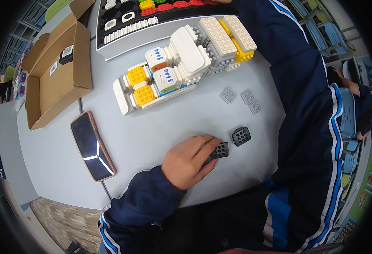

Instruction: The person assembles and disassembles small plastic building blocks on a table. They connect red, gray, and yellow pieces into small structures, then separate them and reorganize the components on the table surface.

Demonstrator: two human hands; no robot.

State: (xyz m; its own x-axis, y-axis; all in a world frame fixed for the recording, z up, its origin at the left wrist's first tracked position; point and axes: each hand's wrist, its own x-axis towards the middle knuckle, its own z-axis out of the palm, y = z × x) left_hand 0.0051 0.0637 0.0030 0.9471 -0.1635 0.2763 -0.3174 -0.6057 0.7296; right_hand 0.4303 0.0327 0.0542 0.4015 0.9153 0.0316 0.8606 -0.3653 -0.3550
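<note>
My left hand (190, 161) rests low over the table, its thumb and fingers closed around a small black studded block (221, 149). A second black studded block (241, 136) lies just to the right of it, apart from the fingers. Farther right and back are several thin grey square plates (228, 95). My right arm stretches up along the right side. Only a sliver of my right hand (223, 1) shows at the top edge, by the parts tray (152, 36); its fingers are out of sight. Behind the left hand stands a model built of white, yellow and grey blocks (169, 70).
A phone (92, 146) with a dark screen lies left of my hand. An opened cardboard box (61, 95) with a small black item inside stands at the far left. Colored and white pieces fill the tray at the back. Other people and blue chairs (347, 108) appear at the sides.
</note>
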